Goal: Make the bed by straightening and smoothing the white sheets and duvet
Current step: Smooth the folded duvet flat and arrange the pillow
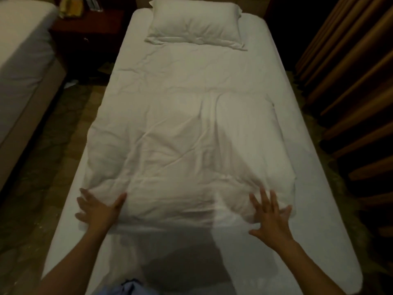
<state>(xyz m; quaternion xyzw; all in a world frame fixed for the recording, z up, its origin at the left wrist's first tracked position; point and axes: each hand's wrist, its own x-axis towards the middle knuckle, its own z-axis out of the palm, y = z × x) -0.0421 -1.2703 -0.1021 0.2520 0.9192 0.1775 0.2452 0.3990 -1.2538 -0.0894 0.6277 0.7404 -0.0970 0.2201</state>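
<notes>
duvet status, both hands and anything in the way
Left hand open, flat on the duvet near corner. Right hand open, fingers spread on the opposite corner. Duvet wrinkled, short of the mattress foot. Nothing in the way.

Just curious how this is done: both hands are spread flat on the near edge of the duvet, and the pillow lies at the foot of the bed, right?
Not quite. The head view shows the pillow at the far head end. Both the left hand and right hand are spread flat on the duvet.
</notes>
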